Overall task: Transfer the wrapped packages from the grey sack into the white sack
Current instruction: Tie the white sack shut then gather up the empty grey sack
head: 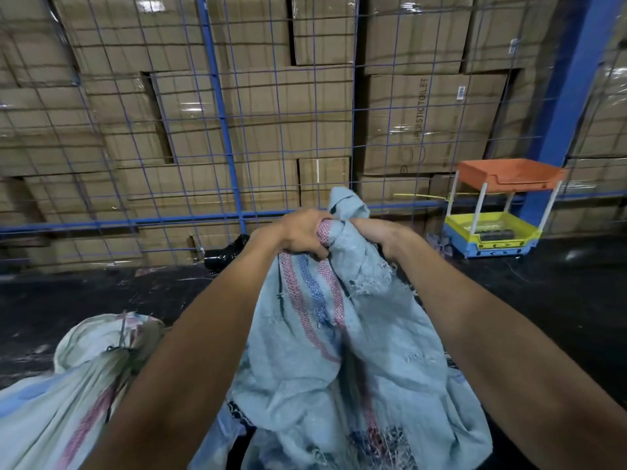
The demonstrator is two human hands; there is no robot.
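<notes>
A: Where's your grey sack (339, 334)?
B: Hanging below both fists, neck bunched between them. White sack (68, 385) lower left.
A: Grip?
B: Left hand (298, 235), right hand (376, 237) clamped on the neck, arms outstretched.

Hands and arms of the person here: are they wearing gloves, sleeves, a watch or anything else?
Nothing visible. The left hand and right hand are bare, with no gloves, rings or watch in view. Both forearms are uncovered up to the frame's edge, so no sleeve shows.

Pale grey sack (383, 351) with red and blue woven stripes; orange, yellow, blue plastic stand (498, 205)
</notes>
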